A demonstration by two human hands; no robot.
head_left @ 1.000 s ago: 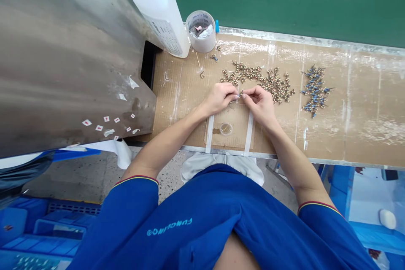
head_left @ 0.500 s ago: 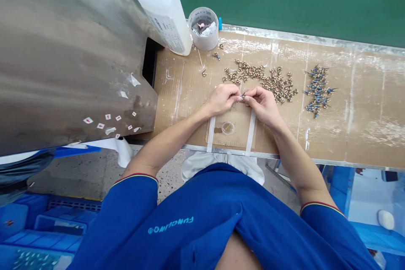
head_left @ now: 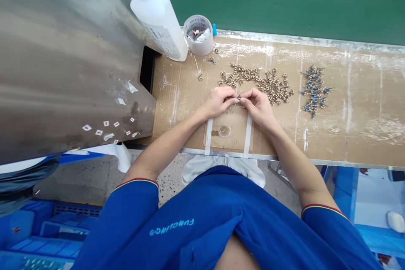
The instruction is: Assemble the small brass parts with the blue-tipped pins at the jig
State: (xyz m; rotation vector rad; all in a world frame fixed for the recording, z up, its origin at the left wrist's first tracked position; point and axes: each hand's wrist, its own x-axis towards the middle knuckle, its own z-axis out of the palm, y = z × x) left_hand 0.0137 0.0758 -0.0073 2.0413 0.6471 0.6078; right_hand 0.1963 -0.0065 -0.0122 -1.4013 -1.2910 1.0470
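A royal-blue short-sleeved knit shirt [head_left: 190, 223] with yellow-and-red striped sleeve hems [head_left: 136, 182] and pale-blue chest lettering [head_left: 171, 227].

A green wall [head_left: 284, 0] rises behind a long bench [head_left: 363, 105] topped with scuffed cardboard and edged in metal. At the bench's left end stands a large sheet of dull steel [head_left: 63, 63], dotted with small white stickers. Below lies a speckled stone floor [head_left: 79, 181], with blue plastic crates [head_left: 41, 223] down on both sides
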